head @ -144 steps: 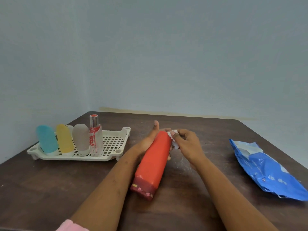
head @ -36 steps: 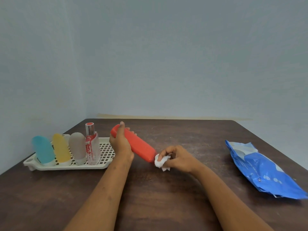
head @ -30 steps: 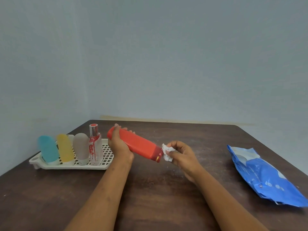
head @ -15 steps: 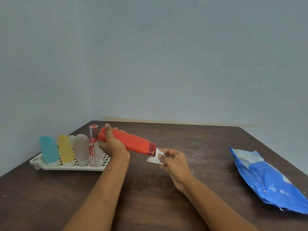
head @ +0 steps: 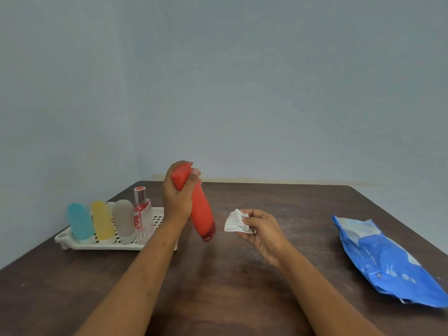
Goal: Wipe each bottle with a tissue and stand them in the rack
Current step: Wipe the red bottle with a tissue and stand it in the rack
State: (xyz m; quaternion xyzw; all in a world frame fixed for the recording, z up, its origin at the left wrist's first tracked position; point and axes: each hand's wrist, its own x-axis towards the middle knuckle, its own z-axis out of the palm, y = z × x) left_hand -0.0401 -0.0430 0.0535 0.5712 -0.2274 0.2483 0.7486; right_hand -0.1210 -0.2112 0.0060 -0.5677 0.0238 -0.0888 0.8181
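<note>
Now left hand (head: 177, 197) grips red bottle (head: 202, 214), tilted, off the table; right hand (head: 263, 230) pinches tissue (head: 234, 223) at its 3 o'clock. Risk: swinging toward the rack (head: 97, 246) at 9 o'clock, it clips the spray bottle (head: 141, 214) and topples it.

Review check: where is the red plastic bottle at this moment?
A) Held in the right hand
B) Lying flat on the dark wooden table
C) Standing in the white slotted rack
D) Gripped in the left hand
D: the left hand grips the red plastic bottle near its upper end, tilted, beside the white slotted rack; the right hand holds only the crumpled white tissue.
</note>
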